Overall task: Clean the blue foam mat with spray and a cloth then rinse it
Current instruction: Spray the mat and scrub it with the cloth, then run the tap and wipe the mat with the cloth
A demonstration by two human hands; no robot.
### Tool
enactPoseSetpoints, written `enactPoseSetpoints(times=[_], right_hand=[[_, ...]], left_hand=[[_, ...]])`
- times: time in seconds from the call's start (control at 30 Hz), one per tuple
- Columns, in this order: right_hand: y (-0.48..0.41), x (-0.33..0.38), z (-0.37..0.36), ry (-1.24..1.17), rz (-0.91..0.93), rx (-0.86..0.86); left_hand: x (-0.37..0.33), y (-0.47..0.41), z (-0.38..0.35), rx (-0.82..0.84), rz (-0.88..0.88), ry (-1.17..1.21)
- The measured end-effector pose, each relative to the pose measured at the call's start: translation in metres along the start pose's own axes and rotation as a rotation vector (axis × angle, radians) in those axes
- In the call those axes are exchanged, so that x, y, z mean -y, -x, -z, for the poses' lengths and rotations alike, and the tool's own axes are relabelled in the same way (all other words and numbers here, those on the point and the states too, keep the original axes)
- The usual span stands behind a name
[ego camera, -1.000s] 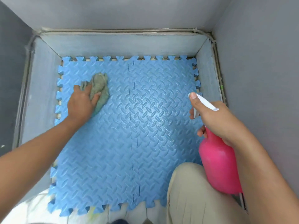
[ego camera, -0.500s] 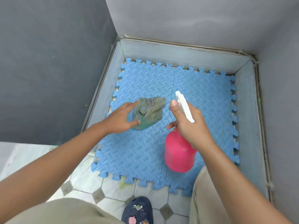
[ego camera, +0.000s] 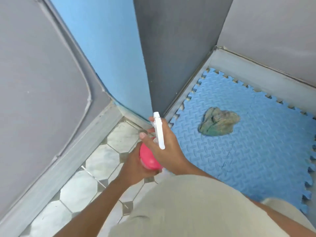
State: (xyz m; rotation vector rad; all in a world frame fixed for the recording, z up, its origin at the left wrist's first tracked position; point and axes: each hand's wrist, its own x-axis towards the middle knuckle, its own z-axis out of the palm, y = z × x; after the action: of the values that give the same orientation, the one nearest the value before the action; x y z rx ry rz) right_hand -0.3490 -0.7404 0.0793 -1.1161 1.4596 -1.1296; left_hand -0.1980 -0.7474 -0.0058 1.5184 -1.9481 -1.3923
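Head camera looks steeply down, close above the foam mat [ego camera: 248,159].

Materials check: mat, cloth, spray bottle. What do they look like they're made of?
Mat: soft foam, probably EVA; matte blue, embossed tread pattern, jigsaw edges.
Cloth: fabric, weave unclear; limp crumpled folds, dull grey-green.
Spray bottle: likely plastic; smooth, slightly glossy pink body, matte white trigger head.

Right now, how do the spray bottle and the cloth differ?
The pink spray bottle is held by the left hand and right hand; the grey-green cloth lies untouched. The spray bottle hangs over the tiled floor; the cloth sits crumpled on the blue foam mat.
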Motion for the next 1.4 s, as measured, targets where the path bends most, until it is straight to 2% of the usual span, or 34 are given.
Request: enactPoseSetpoints(times=[0.17,0.27,0.43,0.57,0.7,0.77,0.8,0.87,0.9,0.93,0.97,1.1,1.17,1.27,1.33,1.4], right_hand=[[-0.008,-0.001,-0.048,0.198,0.044,0.349],[-0.021,-0.006,-0.061,0.275,0.038,0.483],[-0.026,-0.024,-0.042,0.36,-0.01,0.408],[-0.025,-0.043,-0.011,0.415,-0.063,0.375],[-0.025,-0.056,0.02,0.465,-0.114,0.345],[-0.027,-0.064,0.039,0.491,-0.126,0.317],[-0.029,-0.069,0.051,0.503,-0.13,0.29],[-0.031,-0.075,0.075,0.527,-0.146,0.235],[-0.031,-0.077,0.086,0.534,-0.161,0.209],[-0.031,-0.078,0.098,0.543,-0.173,0.182],[-0.031,-0.081,0.111,0.556,-0.184,0.151],[-0.03,-0.102,0.151,0.633,-0.221,0.011],[-0.033,-0.112,0.167,0.709,-0.227,-0.033],[-0.043,-0.121,0.192,0.821,-0.257,-0.054],[-0.051,-0.122,0.206,0.906,-0.31,-0.05],[-0.061,-0.121,0.214,0.941,-0.341,-0.042]], left_hand=[[0.061,0.032,0.039,-0.294,0.018,-0.01],[0.083,0.035,0.058,-0.427,0.132,0.091],[0.106,0.017,0.074,-0.565,0.299,0.211],[0.106,-0.002,0.078,-0.537,0.322,0.258],[0.092,-0.011,0.066,-0.567,0.515,0.22],[0.078,-0.011,0.059,-0.488,0.646,0.113],[0.068,-0.011,0.057,-0.352,0.702,0.018],[0.037,-0.01,0.058,0.031,0.746,-0.215],[0.019,-0.013,0.058,0.159,0.707,-0.32],[-0.003,-0.019,0.058,0.207,0.612,-0.399],[-0.027,-0.028,0.057,0.205,0.461,-0.434],[-0.15,-0.061,0.049,0.128,-0.12,-0.248],[-0.22,-0.074,0.045,0.107,-0.378,-0.243],[-0.321,-0.094,0.041,-0.052,-0.778,-0.233],[-0.377,-0.103,0.044,-0.225,-1.038,-0.234],[-0.424,-0.112,0.046,-0.417,-1.227,-0.248]])
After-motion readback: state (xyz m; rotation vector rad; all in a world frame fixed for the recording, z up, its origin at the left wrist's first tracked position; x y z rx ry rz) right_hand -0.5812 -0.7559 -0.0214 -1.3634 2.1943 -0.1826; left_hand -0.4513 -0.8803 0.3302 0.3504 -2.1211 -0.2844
